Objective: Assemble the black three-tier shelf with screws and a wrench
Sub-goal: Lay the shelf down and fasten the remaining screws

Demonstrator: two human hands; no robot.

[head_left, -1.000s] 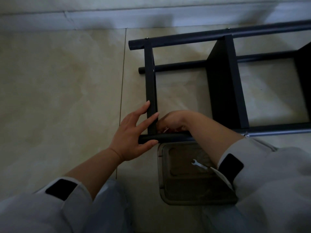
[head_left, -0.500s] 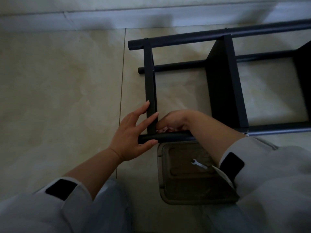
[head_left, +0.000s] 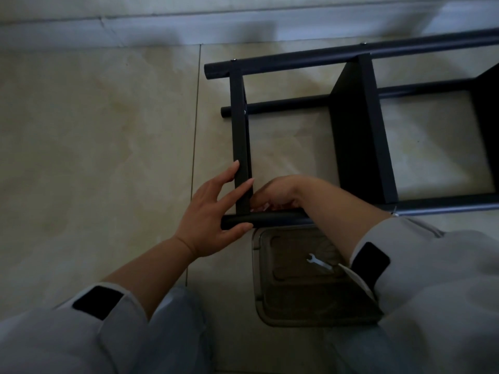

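Observation:
The black shelf frame (head_left: 359, 130) lies on its side on the tiled floor, with round tubes and flat panels joined. My left hand (head_left: 213, 211) holds the near tube's end (head_left: 235, 221), thumb under it and straight fingers laid against the end panel (head_left: 241, 147). My right hand (head_left: 278, 193) sits inside the corner where that panel meets the tube, fingers curled down; what they pinch is hidden. A small silver wrench (head_left: 318, 263) lies in a clear plastic tray (head_left: 260, 279) just below the tube.
A white baseboard and wall (head_left: 189, 25) run along the top. Bare beige tile floor (head_left: 94, 144) stretches to the left of the frame. My knees and light sleeves fill the bottom edge.
Almost nothing moved. My right hand's fingers shifted slightly at the corner joint; the left hand kept its hold.

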